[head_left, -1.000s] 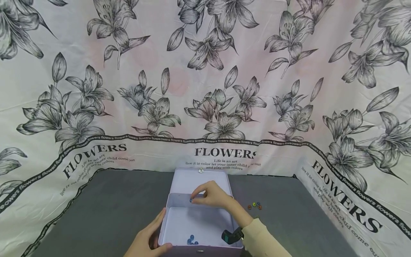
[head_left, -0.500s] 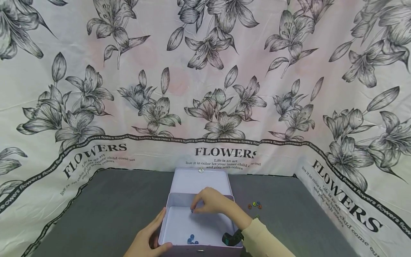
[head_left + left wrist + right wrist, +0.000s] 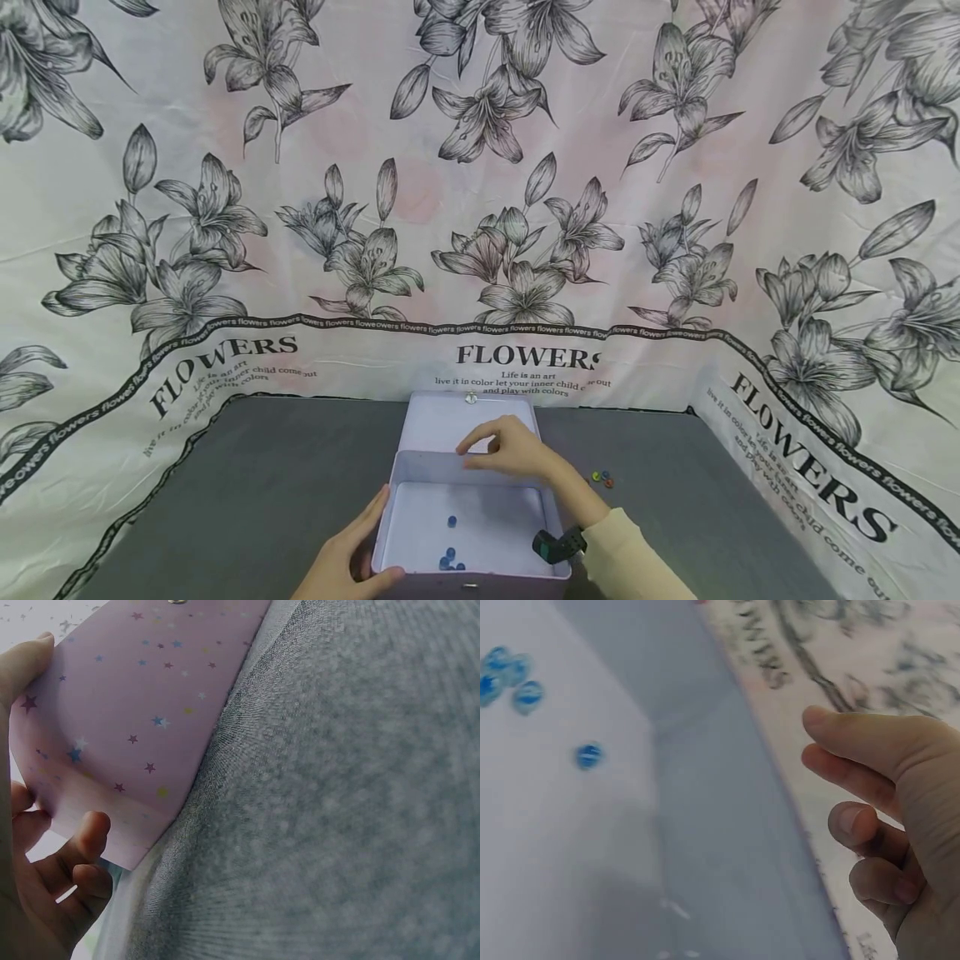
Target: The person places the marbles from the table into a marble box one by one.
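Note:
An open lilac tin box (image 3: pixel 502 529) stands at the front of the table, its hinged lid (image 3: pixel 431 421) tipped back. My left hand (image 3: pixel 341 554) grips the box's left front corner, thumb at the front rim and fingers along the side. In the left wrist view that hand (image 3: pixel 60 847) lies against the pink, star-printed wall. Raised over the back rim, my right hand (image 3: pixel 513 450) is loosely bent with nothing visible between thumb and forefinger. One blue bead (image 3: pixel 452 522) lies alone on the box floor, behind several blue beads (image 3: pixel 448 560) clustered near the front wall.
Right of the box, a few small beads (image 3: pixel 602 478), yellow-green, blue and orange, lie on the grey tabletop (image 3: pixel 300 467), partly behind the right forearm. A flower-printed cloth (image 3: pixel 517 250) hangs behind the table and along its sides.
My right hand lowered into the box with a blue bead, released it onto the floor, then rose back and to the right. My left hand has stayed at the corner.

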Motion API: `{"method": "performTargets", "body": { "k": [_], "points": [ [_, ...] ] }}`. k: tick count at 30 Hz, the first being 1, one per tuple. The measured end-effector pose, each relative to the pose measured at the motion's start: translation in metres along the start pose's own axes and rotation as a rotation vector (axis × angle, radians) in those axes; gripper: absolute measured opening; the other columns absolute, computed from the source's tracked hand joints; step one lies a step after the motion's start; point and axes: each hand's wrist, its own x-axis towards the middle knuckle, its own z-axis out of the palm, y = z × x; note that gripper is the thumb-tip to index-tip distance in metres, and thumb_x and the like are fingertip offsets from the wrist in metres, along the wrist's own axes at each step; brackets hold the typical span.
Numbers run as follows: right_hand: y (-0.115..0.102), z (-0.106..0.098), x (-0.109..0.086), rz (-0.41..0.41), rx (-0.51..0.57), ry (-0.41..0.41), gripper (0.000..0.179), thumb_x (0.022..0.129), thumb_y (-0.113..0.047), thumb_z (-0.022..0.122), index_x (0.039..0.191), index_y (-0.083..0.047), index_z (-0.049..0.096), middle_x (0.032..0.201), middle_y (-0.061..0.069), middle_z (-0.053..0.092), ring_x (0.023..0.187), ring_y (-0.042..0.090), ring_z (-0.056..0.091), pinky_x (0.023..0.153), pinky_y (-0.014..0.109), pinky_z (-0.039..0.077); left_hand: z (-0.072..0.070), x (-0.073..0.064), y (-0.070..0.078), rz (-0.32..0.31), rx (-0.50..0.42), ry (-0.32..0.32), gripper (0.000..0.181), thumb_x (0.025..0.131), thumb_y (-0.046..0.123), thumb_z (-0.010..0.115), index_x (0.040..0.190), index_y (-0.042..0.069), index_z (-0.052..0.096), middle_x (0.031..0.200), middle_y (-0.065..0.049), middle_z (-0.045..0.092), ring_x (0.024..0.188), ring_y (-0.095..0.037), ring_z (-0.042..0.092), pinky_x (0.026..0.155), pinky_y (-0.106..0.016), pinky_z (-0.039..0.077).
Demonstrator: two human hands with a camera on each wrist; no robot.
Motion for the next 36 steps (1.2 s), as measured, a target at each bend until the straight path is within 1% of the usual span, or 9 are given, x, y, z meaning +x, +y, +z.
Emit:
{"method": "performTargets", "body": {
  "k": [5,10,17,21,26,30,32,34,36],
  "points": [
    [0.004,-0.025,-0.019,0.069,0.077,0.122,0.027,0.097,-0.021,0.08,0.118,-0.004,0.08,0.078,0.02,0.075,0.045,0.002,0.034,0.047,0.022,0.033,0.0,-0.001,0.0,-0.003,-0.015,0.009,0.098,0.091,0.031,0.086,0.168,0.011,0.029,0.172,-0.021,0.027,0.069,-0.002,0.051,0.062,-0.021,0.048],
    [0.014,-0.04,-0.043,0.123,0.104,0.236,0.027,0.096,-0.02,0.08,0.118,-0.004,0.08,0.094,0.013,0.079,0.048,0.003,0.036,0.047,0.023,0.031,0.0,-0.001,0.0,-0.007,-0.011,0.012,0.098,0.091,0.031,0.086,0.168,0.011,0.029,0.172,-0.02,0.028,0.067,-0.001,0.049,0.061,-0.02,0.048],
    [0.041,-0.054,-0.079,0.165,0.135,0.369,0.029,0.097,-0.02,0.08,0.121,-0.003,0.078,0.106,0.018,0.079,0.05,0.007,0.05,0.044,0.026,0.043,-0.002,0.0,0.0,-0.015,0.009,0.013,0.098,0.091,0.033,0.086,0.168,0.013,0.03,0.171,-0.019,0.03,0.066,-0.001,0.047,0.06,-0.02,0.047],
    [0.055,-0.06,-0.1,0.182,0.148,0.446,0.024,0.097,-0.02,0.08,0.118,-0.007,0.08,0.108,0.024,0.078,0.044,0.005,0.042,0.038,0.027,0.039,-0.001,-0.001,0.001,-0.018,0.021,0.012,0.098,0.09,0.034,0.086,0.168,0.013,0.03,0.171,-0.019,0.03,0.066,0.0,0.046,0.06,-0.02,0.046],
    [0.07,-0.065,-0.128,0.226,0.155,0.514,0.024,0.098,-0.019,0.078,0.118,-0.006,0.079,0.113,0.028,0.076,0.042,0.017,0.044,0.042,0.034,0.043,0.0,-0.002,0.001,-0.015,0.024,0.003,0.099,0.09,0.034,0.086,0.168,0.012,0.03,0.171,-0.02,0.029,0.065,0.0,0.044,0.06,-0.019,0.045],
    [0.083,-0.067,-0.147,0.273,0.143,0.562,0.026,0.098,-0.018,0.079,0.119,-0.002,0.078,0.114,0.024,0.077,0.042,0.011,0.042,0.045,0.032,0.044,0.0,-0.002,0.0,-0.018,0.031,-0.001,0.098,0.091,0.034,0.085,0.168,0.012,0.03,0.171,-0.02,0.029,0.065,-0.001,0.045,0.06,-0.019,0.046],
    [0.091,-0.067,-0.154,0.302,0.144,0.578,0.028,0.098,-0.018,0.079,0.12,-0.001,0.078,0.112,0.023,0.078,0.042,0.004,0.036,0.044,0.028,0.04,0.0,-0.002,0.0,-0.015,0.034,0.007,0.097,0.091,0.034,0.086,0.168,0.012,0.031,0.171,-0.019,0.029,0.077,-0.001,0.054,0.065,-0.019,0.049],
    [0.098,-0.067,-0.16,0.324,0.136,0.586,0.03,0.097,-0.018,0.079,0.12,0.001,0.077,0.109,0.021,0.079,0.041,0.004,0.033,0.043,0.027,0.037,-0.001,-0.001,0.0,-0.008,0.035,0.019,0.097,0.09,0.034,0.086,0.167,0.013,0.032,0.171,-0.018,0.03,0.101,-0.007,0.063,0.075,-0.017,0.053],
    [0.105,-0.066,-0.166,0.339,0.13,0.586,0.032,0.096,-0.017,0.08,0.121,0.003,0.076,0.105,0.02,0.08,0.041,0.005,0.036,0.044,0.027,0.039,0.0,0.0,0.0,0.003,0.039,0.03,0.097,0.089,0.034,0.087,0.167,0.014,0.033,0.171,-0.015,0.03,0.118,-0.016,0.059,0.082,-0.019,0.053]
  ]
}}
